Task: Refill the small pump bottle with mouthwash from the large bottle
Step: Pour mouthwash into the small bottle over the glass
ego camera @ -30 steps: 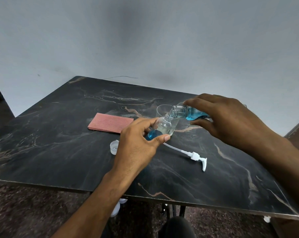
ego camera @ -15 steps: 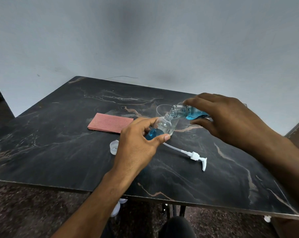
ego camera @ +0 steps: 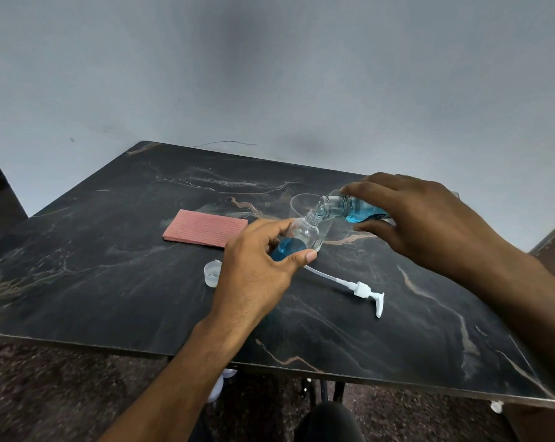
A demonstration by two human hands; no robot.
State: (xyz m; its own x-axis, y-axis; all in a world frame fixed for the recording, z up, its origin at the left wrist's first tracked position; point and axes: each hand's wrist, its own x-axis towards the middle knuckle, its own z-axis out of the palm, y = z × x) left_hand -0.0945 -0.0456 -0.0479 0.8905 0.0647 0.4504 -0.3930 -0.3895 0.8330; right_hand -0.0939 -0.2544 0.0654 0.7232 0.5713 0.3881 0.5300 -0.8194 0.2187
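My left hand (ego camera: 257,269) grips the small clear bottle (ego camera: 301,234), tilted, with blue mouthwash pooled in its lower part. My right hand (ego camera: 423,218) holds the large mouthwash bottle (ego camera: 349,210) tipped almost flat, its open mouth at the small bottle's neck. Most of the large bottle is hidden under my right hand. The white pump head (ego camera: 362,290) with its long tube lies on the table to the right of my left hand. A clear cap (ego camera: 213,273) sits beside my left wrist.
A clear glass (ego camera: 301,202) stands just behind the two bottles. A pink ribbed cloth (ego camera: 206,228) lies flat to the left. All of it rests on a black marble table (ego camera: 110,266) set against a grey wall; its near edge runs across below my forearms.
The blue level in the small bottle has risen slightly. Both hands and both bottles stay almost where they were.
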